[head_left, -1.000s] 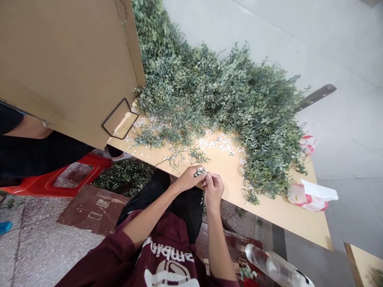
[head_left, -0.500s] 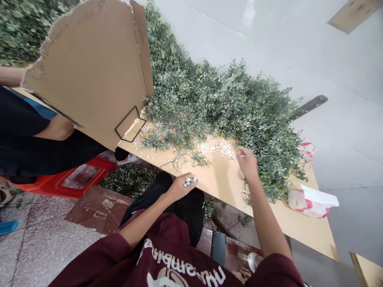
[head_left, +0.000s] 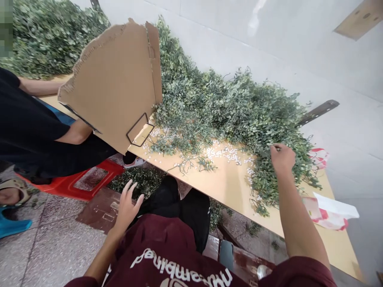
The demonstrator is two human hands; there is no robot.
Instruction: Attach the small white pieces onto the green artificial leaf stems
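Emptied of the small pale pieces it held at the table edge, the left hand point(head_left: 127, 205) has swung out beside the lap, its grip apart with fingers spread. Farther right than before, the right hand point(head_left: 283, 160) is now at the heaped green foliage point(head_left: 230, 101), fingers curled, though whether its grip is clamped on a sprig I cannot tell. Around them, white bits point(head_left: 223, 153) lie scattered on the table point(head_left: 206, 179), between the foliage and the near edge.
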